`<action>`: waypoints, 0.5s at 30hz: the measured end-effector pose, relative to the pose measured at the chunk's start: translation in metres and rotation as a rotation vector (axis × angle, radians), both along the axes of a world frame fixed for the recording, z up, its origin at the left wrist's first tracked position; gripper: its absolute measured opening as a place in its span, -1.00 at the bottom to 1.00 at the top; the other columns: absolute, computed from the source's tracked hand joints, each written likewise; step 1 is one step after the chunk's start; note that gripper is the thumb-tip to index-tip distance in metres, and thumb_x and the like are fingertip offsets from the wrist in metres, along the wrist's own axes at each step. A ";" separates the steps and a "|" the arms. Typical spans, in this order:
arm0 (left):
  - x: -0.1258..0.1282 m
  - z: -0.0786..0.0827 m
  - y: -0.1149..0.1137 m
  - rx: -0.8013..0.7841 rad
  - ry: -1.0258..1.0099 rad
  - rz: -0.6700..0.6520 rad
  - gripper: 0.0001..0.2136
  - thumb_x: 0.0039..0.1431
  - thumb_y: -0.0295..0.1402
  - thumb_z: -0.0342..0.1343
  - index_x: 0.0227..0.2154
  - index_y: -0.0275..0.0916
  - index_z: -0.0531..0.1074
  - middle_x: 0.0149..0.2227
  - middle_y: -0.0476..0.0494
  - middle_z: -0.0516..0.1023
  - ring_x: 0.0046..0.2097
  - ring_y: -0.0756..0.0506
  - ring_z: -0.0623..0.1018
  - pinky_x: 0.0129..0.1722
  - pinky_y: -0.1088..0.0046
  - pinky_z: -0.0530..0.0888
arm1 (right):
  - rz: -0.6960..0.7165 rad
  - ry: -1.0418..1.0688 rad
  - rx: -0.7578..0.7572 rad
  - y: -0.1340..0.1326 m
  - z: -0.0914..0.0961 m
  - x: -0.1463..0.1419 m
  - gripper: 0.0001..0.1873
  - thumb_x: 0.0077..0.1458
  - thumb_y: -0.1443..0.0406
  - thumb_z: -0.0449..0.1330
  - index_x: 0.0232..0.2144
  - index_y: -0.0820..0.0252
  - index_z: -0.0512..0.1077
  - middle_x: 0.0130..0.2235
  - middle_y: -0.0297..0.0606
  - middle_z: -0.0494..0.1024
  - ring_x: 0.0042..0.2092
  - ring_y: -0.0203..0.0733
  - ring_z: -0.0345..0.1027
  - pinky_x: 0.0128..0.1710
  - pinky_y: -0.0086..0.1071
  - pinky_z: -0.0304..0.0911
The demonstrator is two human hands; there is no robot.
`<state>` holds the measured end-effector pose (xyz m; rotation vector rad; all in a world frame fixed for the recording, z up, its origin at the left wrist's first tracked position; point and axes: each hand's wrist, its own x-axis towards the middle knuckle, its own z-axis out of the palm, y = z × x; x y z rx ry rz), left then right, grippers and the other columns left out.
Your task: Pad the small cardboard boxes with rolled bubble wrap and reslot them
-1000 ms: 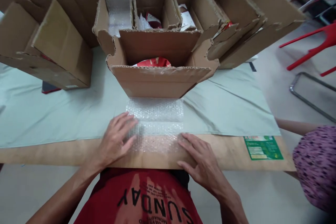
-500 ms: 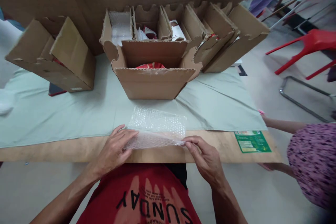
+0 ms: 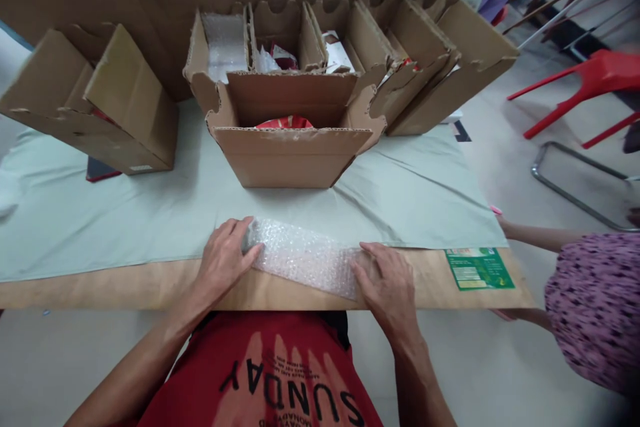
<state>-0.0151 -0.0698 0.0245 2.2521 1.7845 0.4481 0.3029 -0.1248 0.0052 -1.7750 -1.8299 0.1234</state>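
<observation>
A strip of bubble wrap (image 3: 303, 257), folded over, lies slantwise at the front of the table, partly on the cloth and partly on bare wood. At its left end my left hand (image 3: 225, 259) holds it, thumb on the near side and fingers at the far edge. My right hand (image 3: 389, 283) grips the other end, its thumb lying on the wrap and its fingers curled over the far corner. Whether anything lies inside the folded wrap I cannot tell.
An open cardboard box (image 3: 293, 157) with red packets stands ahead, before a row of cardboard bins, one holding bubble wrap sheets (image 3: 225, 47). Another cardboard box (image 3: 133, 100) is at left. A green printed sheet (image 3: 480, 269) lies near the right edge; a person (image 3: 595, 307) is beyond.
The bubble wrap's raised near flap has been folded over the far part, leaving a narrower strip. My left hand has moved slightly away from me, and my right hand has shifted around the right end.
</observation>
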 end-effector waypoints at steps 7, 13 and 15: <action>0.006 -0.001 0.001 -0.013 0.094 -0.073 -0.90 0.19 -0.34 0.15 -0.43 -0.18 0.43 -0.32 -0.16 0.50 -0.24 -0.19 0.50 -0.22 0.28 0.45 | -0.023 -0.097 -0.073 -0.005 -0.007 -0.011 -0.81 0.24 0.15 0.17 -0.22 0.11 0.50 0.17 -0.02 0.50 0.13 0.17 0.35 0.03 0.01 0.25; 0.005 0.015 0.007 0.043 -0.061 -0.082 -0.90 0.25 -0.41 0.04 -0.38 -0.19 0.41 -0.30 -0.14 0.54 -0.25 -0.16 0.52 -0.22 0.31 0.40 | 0.024 0.411 -0.218 -0.020 0.017 -0.030 -0.87 0.25 0.19 0.17 -0.25 0.10 0.44 -0.21 -0.19 0.63 -0.21 -0.07 0.53 -0.18 -0.19 0.41; 0.009 0.026 0.022 0.113 -0.037 -0.091 -0.89 0.27 -0.42 0.03 -0.34 -0.20 0.44 -0.29 -0.15 0.57 -0.23 -0.17 0.53 -0.17 0.27 0.39 | 0.013 0.639 -0.304 -0.031 0.023 -0.038 -0.67 0.24 0.19 0.20 0.03 0.12 0.40 -0.18 -0.18 0.63 -0.24 -0.11 0.55 -0.23 -0.25 0.47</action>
